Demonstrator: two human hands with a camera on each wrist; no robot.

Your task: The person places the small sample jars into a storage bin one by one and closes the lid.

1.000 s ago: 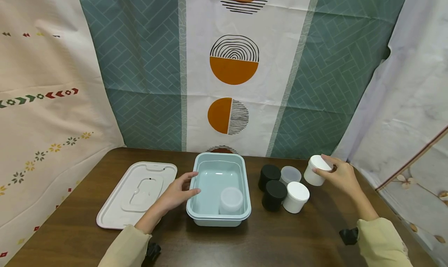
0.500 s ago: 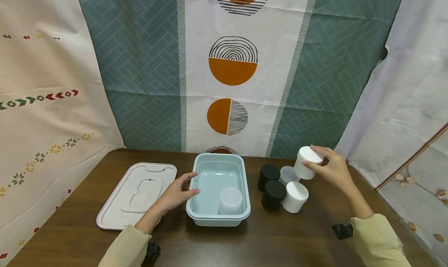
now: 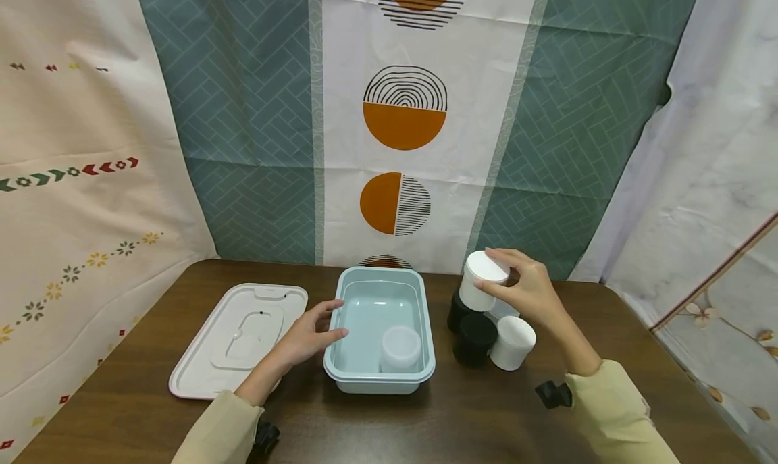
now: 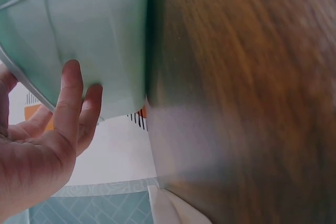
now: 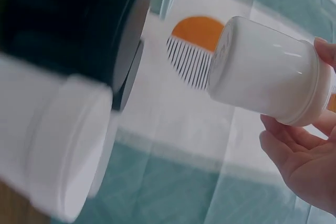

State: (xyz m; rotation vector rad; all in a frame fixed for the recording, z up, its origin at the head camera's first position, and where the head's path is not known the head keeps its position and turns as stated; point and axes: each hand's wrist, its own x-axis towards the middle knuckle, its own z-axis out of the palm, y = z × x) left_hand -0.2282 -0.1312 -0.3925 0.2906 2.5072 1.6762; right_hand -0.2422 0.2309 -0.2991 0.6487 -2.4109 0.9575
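My right hand (image 3: 526, 286) grips a white lidded jar (image 5: 268, 69) by its lid, thumb on one side and fingers on the other. The jar hangs upright above a group of jars, overlapping the rear black jar (image 3: 458, 311) in the head view. Nearest on the table are a front black jar (image 3: 475, 338), a second white jar (image 3: 513, 342) and a partly hidden translucent one (image 3: 502, 308). My left hand (image 3: 306, 338) holds the left rim of a light-blue plastic tub (image 3: 428, 315), some fingers against its outer wall (image 4: 100, 30). A frosted jar (image 3: 400, 348) stands inside the tub.
A white rectangular lid (image 3: 200, 356) with a moulded raised panel lies left of the tub on the brown wooden table (image 3: 486, 423). Patterned cloths (image 3: 261, 200) hang behind the table's back edge and along both sides.
My right hand has lifted the white jar off the table and carried it left, from beside the group to above the black jars. My left hand and the tub stay in place.
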